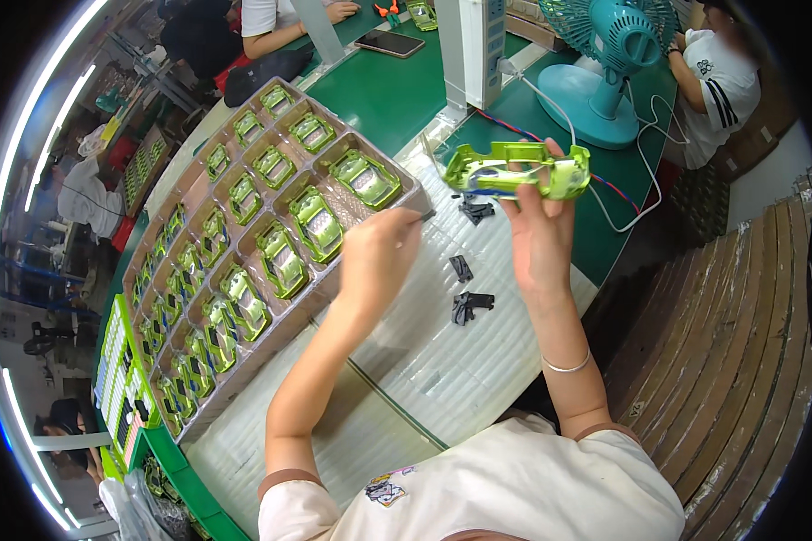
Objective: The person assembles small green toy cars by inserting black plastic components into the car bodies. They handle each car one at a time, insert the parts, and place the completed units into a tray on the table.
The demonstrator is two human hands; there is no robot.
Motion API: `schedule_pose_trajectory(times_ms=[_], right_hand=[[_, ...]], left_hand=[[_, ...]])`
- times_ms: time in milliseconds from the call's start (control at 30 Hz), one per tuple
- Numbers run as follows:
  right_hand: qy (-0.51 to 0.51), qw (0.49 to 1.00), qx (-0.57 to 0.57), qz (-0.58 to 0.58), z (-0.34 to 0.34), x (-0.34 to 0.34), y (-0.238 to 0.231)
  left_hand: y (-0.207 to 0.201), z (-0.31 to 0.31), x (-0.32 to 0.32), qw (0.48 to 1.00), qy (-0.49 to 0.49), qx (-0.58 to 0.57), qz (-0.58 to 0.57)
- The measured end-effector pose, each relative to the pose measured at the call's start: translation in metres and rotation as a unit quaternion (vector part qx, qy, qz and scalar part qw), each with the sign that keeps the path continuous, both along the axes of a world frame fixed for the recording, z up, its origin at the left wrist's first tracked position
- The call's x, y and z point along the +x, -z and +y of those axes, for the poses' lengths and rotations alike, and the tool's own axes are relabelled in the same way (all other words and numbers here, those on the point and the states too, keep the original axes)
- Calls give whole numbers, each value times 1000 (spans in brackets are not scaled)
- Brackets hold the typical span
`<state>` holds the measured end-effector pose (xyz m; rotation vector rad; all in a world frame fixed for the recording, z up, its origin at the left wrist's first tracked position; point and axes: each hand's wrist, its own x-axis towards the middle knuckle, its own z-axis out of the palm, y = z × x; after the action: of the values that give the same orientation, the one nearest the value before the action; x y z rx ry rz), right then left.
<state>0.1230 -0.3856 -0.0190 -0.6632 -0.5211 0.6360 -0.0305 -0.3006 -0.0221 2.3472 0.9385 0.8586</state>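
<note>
My right hand (543,225) is raised over the table, its fingers gripping a bright green toy car body (564,176) with blue marks on its side. At the right edge of the divided tray, my left hand (379,257) is closed in a pinch. From its fingertips pokes the end of a small black plastic part (427,216); the rest is hidden. Between my hands, loose black plastic parts (475,213) lie on the pale padded mat (406,361). Nearer to me are another black part (461,267) and a small heap of black parts (471,307).
The tray (334,279) on the left holds many green car bodies in compartments. A teal fan (595,90) and a grey post (467,54) stand at the back, with cables by them. A phone (389,43) lies on the green tabletop. Other people sit around the table.
</note>
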Motion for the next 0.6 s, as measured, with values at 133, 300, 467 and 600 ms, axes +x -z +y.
schedule_pose_trajectory(times_ms=[133, 300, 467, 600], right_hand=[[-43, 952, 56, -296, 5, -6, 9], [-187, 879, 187, -397, 10, -22, 9], [-240, 908, 158, -304, 6, -31, 17], [-254, 926, 35, -275, -3, -31, 10]], left_hand=[[-48, -14, -45, 992, 7, 8, -122], [-49, -29, -55, 967, 145, -123, -171], [-45, -33, -58, 959, 127, -179, -180], [-47, -31, -57, 959, 70, -139, -236]])
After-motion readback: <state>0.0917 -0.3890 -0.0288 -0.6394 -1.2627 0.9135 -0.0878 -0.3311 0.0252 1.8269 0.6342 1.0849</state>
